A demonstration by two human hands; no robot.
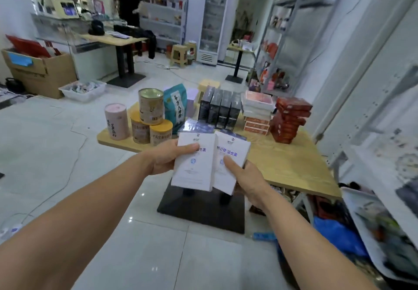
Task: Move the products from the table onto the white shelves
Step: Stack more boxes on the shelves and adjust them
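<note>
Flat white boxes (193, 160), one per hand, glossy card, wooden table (294, 165)

The boxes (194, 169) are white with purple lettering (each with a small blue round mark); the surface (294, 160) is pale wood; the stacked cartons (289, 120) are dark red; the upright cartons (219, 108) black; the bag (175, 106) teal with black script; the canister (116, 122) pink; the floor (67, 131) glossy white tile.

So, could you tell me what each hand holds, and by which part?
The left hand holds the left white box by its left edge; the right hand holds the right white box by its lower right edge.
</note>
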